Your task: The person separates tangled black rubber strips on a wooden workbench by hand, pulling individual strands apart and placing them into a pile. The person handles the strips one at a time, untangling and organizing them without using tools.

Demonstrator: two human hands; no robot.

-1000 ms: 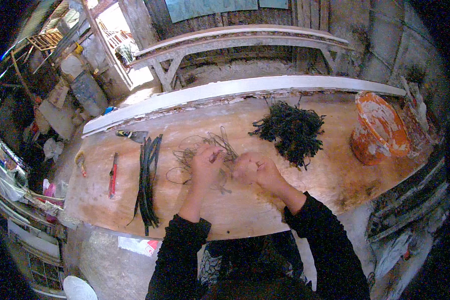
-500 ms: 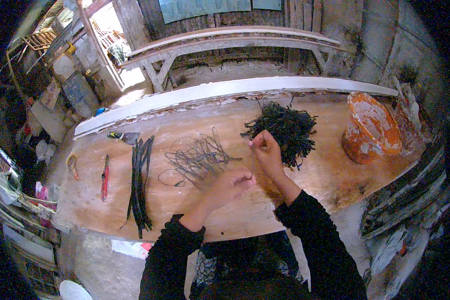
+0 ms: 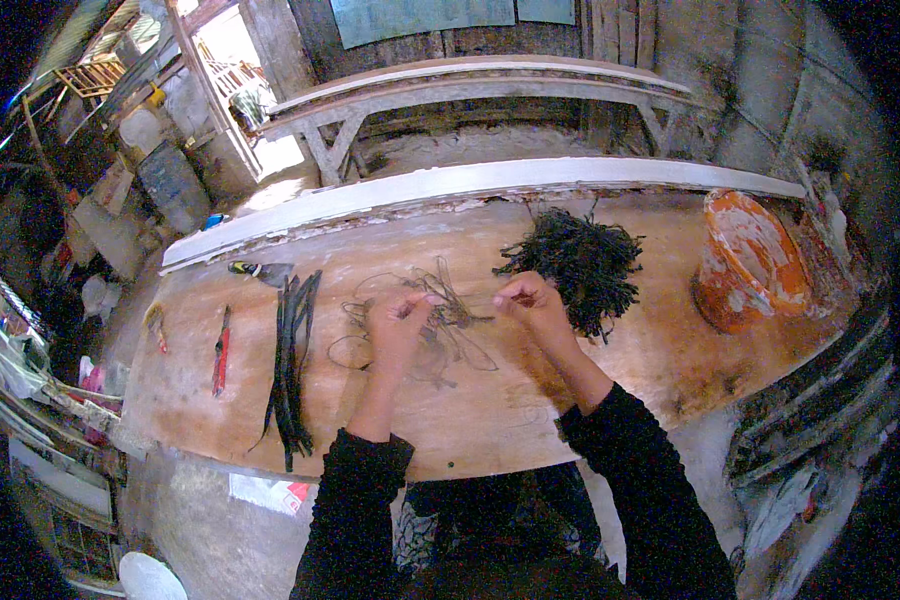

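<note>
My left hand (image 3: 400, 322) is raised over a tangle of thin dark cord (image 3: 462, 345), its thumb and fingertips pinched together. Facing it a short way to the right, my right hand (image 3: 533, 302) has its fingers pinched too. Whatever lies between the fingertips of either hand is too fine to make out. Just beyond my right hand sits a bushy heap of short black knotted strips (image 3: 585, 255). Left of the cord, long flat black strips (image 3: 291, 375) lie in a loose bundle on the wooden table (image 3: 490, 425).
A red cutter (image 3: 221, 360), a small brush (image 3: 158, 328) and a putty knife (image 3: 260, 271) lie at the left. An orange bucket (image 3: 745, 270) smeared with white stands at the right. A long white board (image 3: 470, 184) runs along the far edge, with a bench (image 3: 490, 85) beyond.
My left hand has moved up and left, away from beside my right wrist to above the cord tangle. My right hand stays near the black heap, still pinched. The view has shifted slightly.
</note>
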